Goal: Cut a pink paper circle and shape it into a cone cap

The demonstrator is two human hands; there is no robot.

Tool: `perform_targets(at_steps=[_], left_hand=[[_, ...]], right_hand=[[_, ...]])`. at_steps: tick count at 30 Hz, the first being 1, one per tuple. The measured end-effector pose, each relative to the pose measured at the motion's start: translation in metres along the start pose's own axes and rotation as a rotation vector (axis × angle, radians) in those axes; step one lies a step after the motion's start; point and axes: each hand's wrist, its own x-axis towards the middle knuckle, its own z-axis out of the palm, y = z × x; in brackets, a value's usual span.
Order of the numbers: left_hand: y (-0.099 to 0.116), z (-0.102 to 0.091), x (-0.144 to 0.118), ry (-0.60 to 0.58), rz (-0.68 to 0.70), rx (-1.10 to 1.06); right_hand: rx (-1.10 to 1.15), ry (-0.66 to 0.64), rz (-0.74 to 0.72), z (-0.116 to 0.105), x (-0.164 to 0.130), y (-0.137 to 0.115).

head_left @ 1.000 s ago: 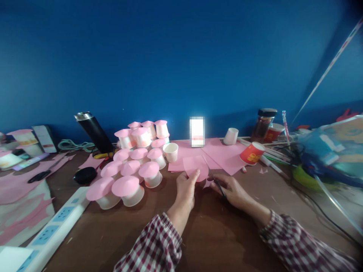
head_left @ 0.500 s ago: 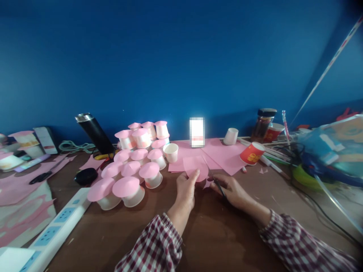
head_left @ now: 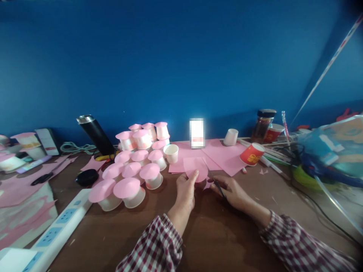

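left hand [head_left: 185, 190] pinched pink paper disc [head_left: 195, 168], held just above table [head_left: 215, 234] at centre | right hand [head_left: 231, 190] closed on scissors [head_left: 214, 178], blades at disc's 4 o'clock edge | pink-topped cups [head_left: 133, 166] at 9 o'clock of disc | red cup [head_left: 252, 153] at 2 o'clock

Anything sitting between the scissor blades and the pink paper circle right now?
Nothing visible does. The right hand holds the scissors with the blades at the pink paper circle, whose lower edge the left hand pinches. The capped cups stand off to the left.
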Motion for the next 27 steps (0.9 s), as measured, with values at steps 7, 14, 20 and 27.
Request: perform_targets(at_steps=[7, 14, 20, 27], left_hand=[[-0.0005, -0.0001, 0.0005, 0.042, 0.002, 0.040], [-0.0011, -0.0006, -0.0005, 0.017, 0.009, 0.054], [-0.0008, -0.0012, -0.0008, -0.041, 0.000, 0.055], [-0.0007, -0.0005, -0.0002, -0.043, -0.007, 0.057]], right_hand=[[0.008, -0.026, -0.024, 0.0001, 0.0004, -0.0007], [0.025, -0.046, -0.023, -0.0014, 0.0006, -0.0084], [0.029, -0.040, 0.000, -0.0021, 0.0004, -0.0032], [-0.006, -0.019, -0.016, -0.0037, 0.0010, -0.0001]])
